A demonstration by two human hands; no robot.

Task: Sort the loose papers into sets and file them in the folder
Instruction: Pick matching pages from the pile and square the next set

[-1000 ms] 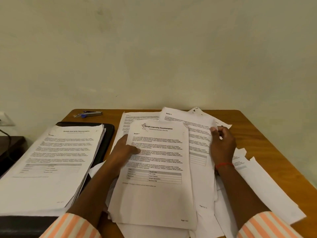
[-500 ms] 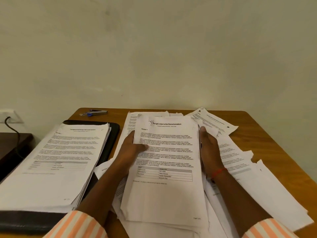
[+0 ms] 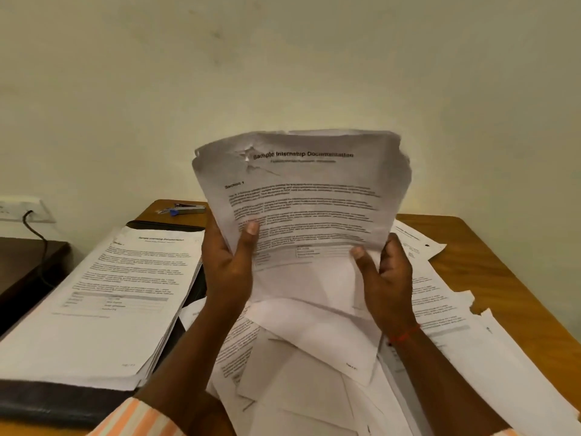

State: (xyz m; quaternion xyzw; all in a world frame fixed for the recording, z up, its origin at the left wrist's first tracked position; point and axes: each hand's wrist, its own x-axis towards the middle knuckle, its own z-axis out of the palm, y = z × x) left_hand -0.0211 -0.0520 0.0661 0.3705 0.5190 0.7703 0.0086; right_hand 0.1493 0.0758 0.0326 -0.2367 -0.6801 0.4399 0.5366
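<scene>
At the bottom edge of the frame an orange-and-white striped sleeve (image 3: 135, 420) shows. Just above it, loose white printed sheets (image 3: 314, 388) lie overlapping across the lower centre and right of the brown wooden table (image 3: 503, 247). At lower left a flat black folder (image 3: 47, 404) lies under a neat stack of printed white pages (image 3: 119, 294). In the centre, the left hand (image 3: 231, 262) and the right hand (image 3: 388, 278) each clasp a side edge of a crumpled white paper sheaf (image 3: 308, 199) headed "Sample Internship Documentation", held nearly upright above the loose sheets. Behind it, left of centre, a silver-and-blue stapler (image 3: 188, 210) lies near the table's far edge.
</scene>
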